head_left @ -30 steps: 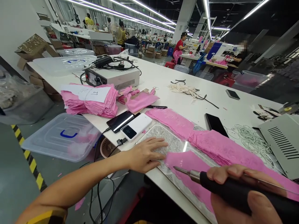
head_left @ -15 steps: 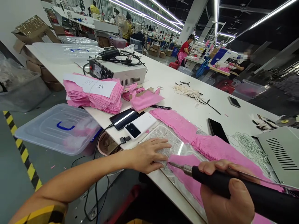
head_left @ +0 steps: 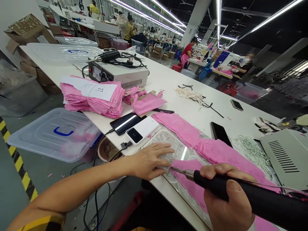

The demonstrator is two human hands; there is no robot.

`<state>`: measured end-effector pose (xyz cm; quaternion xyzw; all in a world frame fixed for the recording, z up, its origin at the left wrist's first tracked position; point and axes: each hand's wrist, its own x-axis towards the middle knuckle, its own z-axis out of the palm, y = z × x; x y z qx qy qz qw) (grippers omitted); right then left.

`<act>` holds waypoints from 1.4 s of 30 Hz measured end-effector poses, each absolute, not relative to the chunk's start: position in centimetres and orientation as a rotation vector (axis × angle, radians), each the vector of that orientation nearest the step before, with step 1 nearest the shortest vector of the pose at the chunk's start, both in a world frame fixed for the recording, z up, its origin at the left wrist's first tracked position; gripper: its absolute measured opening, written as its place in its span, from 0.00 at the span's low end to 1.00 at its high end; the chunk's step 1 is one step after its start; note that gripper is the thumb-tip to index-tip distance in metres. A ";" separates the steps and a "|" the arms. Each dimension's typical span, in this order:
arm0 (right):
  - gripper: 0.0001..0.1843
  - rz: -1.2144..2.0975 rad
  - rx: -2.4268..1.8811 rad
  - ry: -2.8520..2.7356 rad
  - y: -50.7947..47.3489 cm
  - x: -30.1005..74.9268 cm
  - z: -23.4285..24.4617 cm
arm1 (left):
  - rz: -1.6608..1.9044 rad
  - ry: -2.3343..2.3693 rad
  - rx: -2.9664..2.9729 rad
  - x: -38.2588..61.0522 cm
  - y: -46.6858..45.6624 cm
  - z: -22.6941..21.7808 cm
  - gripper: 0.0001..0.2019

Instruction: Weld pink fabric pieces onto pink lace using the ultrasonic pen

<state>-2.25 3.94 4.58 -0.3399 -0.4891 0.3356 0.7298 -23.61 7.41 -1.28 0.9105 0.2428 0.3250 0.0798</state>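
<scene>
Nearing left hand (head_left: 149, 160), the cutter (head_left: 264, 203)

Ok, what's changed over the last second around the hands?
The right hand, gripping the black-handled tool throughout, has pushed its tip leftward across the pink lace piece, up to the fingertips of the left hand, which stayed flat on the clear plate.
</scene>
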 end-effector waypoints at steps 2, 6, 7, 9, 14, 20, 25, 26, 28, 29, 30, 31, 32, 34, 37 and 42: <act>0.06 0.747 -0.752 -1.052 3.9 -2.2 4.6 | 0.965 0.729 2.728 -23.6 7.4 -1.2 0.11; 0.07 0.731 -0.779 -0.969 4.2 -2.1 4.5 | 0.970 0.705 2.757 -23.6 7.4 -1.1 0.12; 0.07 0.711 -0.786 -0.954 4.3 -2.0 4.5 | 0.957 0.691 2.772 -23.6 7.4 -1.1 0.12; 0.07 0.668 -0.792 -0.933 4.7 -1.9 4.4 | 0.903 0.671 2.803 -23.6 7.4 -1.0 0.14; 0.08 0.660 -0.816 -0.920 5.1 -1.8 3.9 | 0.783 0.692 2.827 -23.6 7.3 -0.8 0.18; 0.08 0.670 -0.820 -0.939 5.1 -1.8 3.6 | 0.741 0.723 2.824 -23.7 7.2 -0.7 0.18; 0.08 0.658 -0.824 -0.947 5.3 -2.2 3.5 | 0.753 0.719 2.827 -23.7 7.1 -0.7 0.18; 0.08 0.660 -0.826 -0.949 5.3 -2.3 3.6 | 0.749 0.720 2.827 -23.8 7.1 -0.6 0.18; 0.07 0.673 -0.831 -0.931 5.4 -2.2 4.0 | 0.733 0.727 2.826 -23.8 7.1 -0.5 0.17; 0.07 0.675 -0.831 -0.913 5.4 -2.0 4.4 | 0.726 0.730 2.825 -23.9 7.2 -0.5 0.18; 0.07 0.668 -0.830 -0.896 5.5 -1.6 4.8 | 0.718 0.732 2.826 -23.9 7.2 -0.5 0.18; 0.07 0.647 -0.830 -0.881 5.5 -1.1 5.2 | 0.709 0.732 2.832 -23.9 7.3 -0.5 0.19; 0.07 0.613 -0.836 -0.872 5.5 -0.4 5.7 | 0.697 0.734 2.843 -23.9 7.3 -0.6 0.21; 0.08 0.530 -0.857 -0.867 5.7 1.1 6.6 | 0.670 0.741 2.872 -23.8 7.4 -0.7 0.27; 0.08 0.466 -0.897 -0.855 6.3 3.1 7.0 | 0.638 0.769 2.902 -23.6 7.5 -0.8 0.31; 0.11 0.499 -0.929 -0.816 7.3 4.2 5.8 | 0.688 0.782 2.905 -23.7 7.7 -1.4 0.30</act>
